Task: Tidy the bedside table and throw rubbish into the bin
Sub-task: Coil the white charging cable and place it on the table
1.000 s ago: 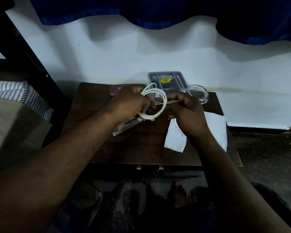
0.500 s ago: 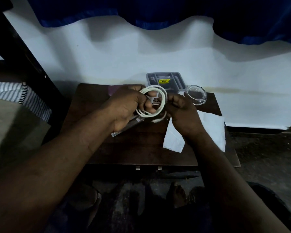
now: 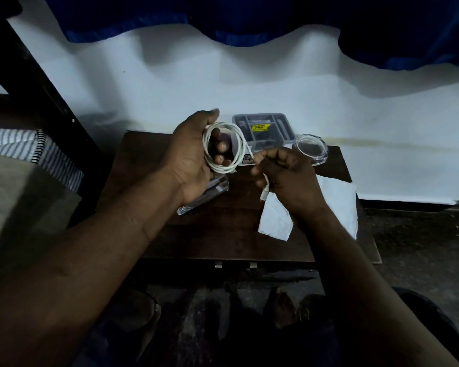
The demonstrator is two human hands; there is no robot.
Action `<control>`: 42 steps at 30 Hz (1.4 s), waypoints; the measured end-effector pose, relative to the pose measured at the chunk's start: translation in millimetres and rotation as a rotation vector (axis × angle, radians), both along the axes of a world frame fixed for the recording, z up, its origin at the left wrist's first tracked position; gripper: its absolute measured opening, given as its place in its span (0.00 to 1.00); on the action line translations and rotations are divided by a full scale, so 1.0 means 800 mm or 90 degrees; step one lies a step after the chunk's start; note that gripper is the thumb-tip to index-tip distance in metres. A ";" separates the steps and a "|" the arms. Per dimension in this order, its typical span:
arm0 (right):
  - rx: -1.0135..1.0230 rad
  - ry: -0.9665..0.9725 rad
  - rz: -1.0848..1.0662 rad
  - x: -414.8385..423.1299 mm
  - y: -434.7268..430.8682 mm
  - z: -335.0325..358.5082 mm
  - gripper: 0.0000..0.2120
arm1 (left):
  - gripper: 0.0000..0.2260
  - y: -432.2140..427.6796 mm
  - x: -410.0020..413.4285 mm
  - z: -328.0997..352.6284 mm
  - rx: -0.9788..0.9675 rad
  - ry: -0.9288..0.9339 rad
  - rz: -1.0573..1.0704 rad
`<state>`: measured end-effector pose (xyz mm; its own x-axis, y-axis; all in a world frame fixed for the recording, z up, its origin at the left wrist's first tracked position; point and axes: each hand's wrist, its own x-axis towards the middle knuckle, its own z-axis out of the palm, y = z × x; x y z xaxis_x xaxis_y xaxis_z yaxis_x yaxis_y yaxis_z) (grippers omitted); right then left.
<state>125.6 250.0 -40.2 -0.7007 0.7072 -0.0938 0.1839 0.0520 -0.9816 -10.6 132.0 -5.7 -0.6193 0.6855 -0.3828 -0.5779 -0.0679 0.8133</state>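
From my remote seat, the pale wall [image 3: 355,123] fills most of the head view, with a dark blue curtain [image 3: 249,17] hanging along its top. Below it stands the dark wooden bedside table [image 3: 223,234], pushed up to the wall, and a striped cloth [image 3: 24,149] lies on the bed at the left edge.

Both bare forearms reach in over the table. The left hand [image 3: 194,157] is held above the table's back left part with its fingers curled through a coiled white cable [image 3: 239,147], gripping the loops. The right hand [image 3: 289,176] is just beside it, fingers bent, pinching the cable's loose tail between thumb and forefinger.

A white tissue [image 3: 337,200] lies flat on the right of the table, partly under the right wrist. At the back edge sits a grey compartment tray [image 3: 263,128] with a yellow sticker, and touching or nearly touching its right side is a clear round glass dish [image 3: 312,149]. A clear plastic wrapper [image 3: 204,197] lies under the left hand. Between the hands a small printed card [image 3: 248,158] peeks out. The light is dim, and I cannot read it.

Smallest of all, the cable's plug [image 3: 265,193] dangles below the right thumb, just above the tissue's corner.
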 end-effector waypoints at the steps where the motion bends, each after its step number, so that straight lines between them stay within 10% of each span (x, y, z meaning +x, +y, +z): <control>1: -0.003 0.001 -0.002 0.001 -0.001 0.001 0.03 | 0.17 0.001 0.000 -0.001 -0.006 0.003 0.023; 8: -0.105 0.061 0.058 0.008 -0.006 0.015 0.02 | 0.16 0.004 0.000 -0.003 -0.103 0.064 0.161; 20: -0.360 0.147 0.007 0.007 0.004 0.016 0.10 | 0.13 0.006 0.014 -0.010 -0.052 0.058 0.001; 29: -0.262 0.181 -0.027 0.002 -0.003 0.013 0.09 | 0.12 0.007 0.019 -0.009 -0.078 0.038 -0.031; 42: 0.206 0.094 -0.160 -0.006 -0.013 -0.001 0.16 | 0.09 0.004 0.019 -0.010 -0.117 0.084 -0.043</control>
